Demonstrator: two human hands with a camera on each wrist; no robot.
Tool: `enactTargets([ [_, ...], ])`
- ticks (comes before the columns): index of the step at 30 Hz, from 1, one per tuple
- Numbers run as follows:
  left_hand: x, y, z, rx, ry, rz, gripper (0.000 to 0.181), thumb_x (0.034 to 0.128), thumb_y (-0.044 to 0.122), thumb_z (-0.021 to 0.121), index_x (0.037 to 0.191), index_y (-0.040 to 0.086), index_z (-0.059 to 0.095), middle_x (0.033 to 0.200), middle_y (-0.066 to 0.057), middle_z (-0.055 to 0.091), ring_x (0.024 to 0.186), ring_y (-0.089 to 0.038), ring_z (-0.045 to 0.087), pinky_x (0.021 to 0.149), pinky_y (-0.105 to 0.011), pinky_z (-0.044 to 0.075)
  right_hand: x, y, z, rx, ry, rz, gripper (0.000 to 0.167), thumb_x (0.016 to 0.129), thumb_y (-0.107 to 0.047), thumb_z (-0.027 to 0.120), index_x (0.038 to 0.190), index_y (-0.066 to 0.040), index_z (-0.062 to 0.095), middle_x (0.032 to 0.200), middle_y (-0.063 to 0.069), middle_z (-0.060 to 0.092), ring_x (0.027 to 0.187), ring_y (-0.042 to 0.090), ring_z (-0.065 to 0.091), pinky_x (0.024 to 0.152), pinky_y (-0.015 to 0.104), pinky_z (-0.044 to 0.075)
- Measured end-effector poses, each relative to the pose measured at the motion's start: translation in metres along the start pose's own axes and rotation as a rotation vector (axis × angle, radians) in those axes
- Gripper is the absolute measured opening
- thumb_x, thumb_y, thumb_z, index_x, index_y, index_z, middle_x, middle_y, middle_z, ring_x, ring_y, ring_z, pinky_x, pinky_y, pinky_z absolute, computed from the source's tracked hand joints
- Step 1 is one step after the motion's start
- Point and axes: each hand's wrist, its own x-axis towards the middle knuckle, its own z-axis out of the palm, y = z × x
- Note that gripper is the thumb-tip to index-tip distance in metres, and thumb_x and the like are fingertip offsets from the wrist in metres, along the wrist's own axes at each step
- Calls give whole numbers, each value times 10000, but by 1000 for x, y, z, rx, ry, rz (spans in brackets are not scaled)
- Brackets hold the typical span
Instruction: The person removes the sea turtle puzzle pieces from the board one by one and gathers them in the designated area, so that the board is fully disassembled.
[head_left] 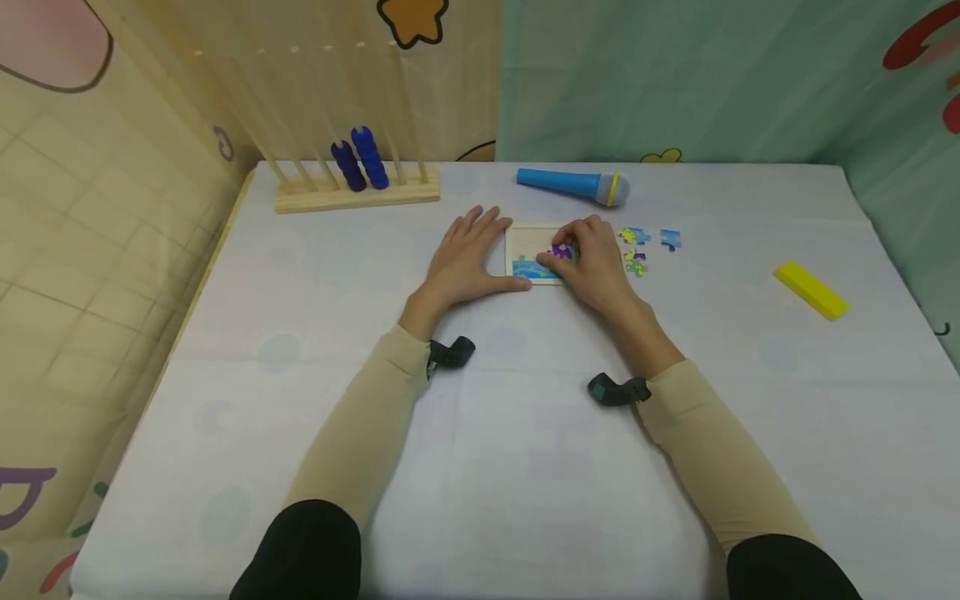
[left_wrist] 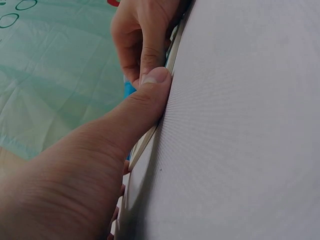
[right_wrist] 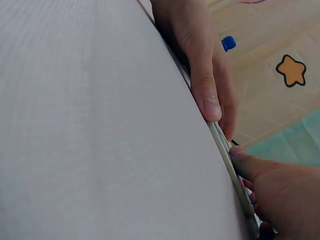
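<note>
A light wooden puzzle tray lies on the table, with joined blue pieces along its near side. My left hand is spread at the tray's left side, its thumb on the near edge and its fingertips by the upper left corner. Over the tray's right part, my right hand pinches a purple piece between thumb and fingers. The left wrist view shows the left thumb against the tray's edge. Whether the purple piece touches the tray floor is hidden.
Several loose puzzle pieces lie right of the tray, with another blue one beyond them. A blue toy microphone lies behind. At the back left stands a wooden peg rack with blue beads; a yellow block lies far right.
</note>
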Motion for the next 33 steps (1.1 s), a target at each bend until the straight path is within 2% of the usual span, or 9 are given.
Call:
enactTargets([
  [10,2,0,1,0,9,-1,1099,807,767,741,1663,221,320,1774,-27,190,1659,-234,30,1351,-417,-12,2,-1,-2,-15,-49,19,437,993,-356,752,1205,-6,599,1188,168,481,1128,327,424,984,459,377],
  [22,0,0,1,1,4,2,1108,802,776,741,1661,213,324,1774,-34,191,1659,-241,34,1351,-420,-14,-1,0,1,14,-15,-1,441,980,-345,771,1201,-9,593,1189,166,483,1116,319,429,974,450,376],
  [28,-1,1,0,2,0,-1,1108,806,766,745,1664,212,317,1775,-30,185,1660,-238,29,1350,-419,-20,0,4,2,34,40,-25,420,956,-324,802,1176,-34,593,1131,157,525,1066,308,442,913,419,369],
  [33,-1,1,-1,2,-4,-6,1108,804,771,741,1665,215,318,1775,-30,186,1659,-244,31,1351,-423,-17,0,4,3,97,113,-55,335,946,-229,818,1141,-43,620,1086,146,571,1014,292,483,869,378,383],
])
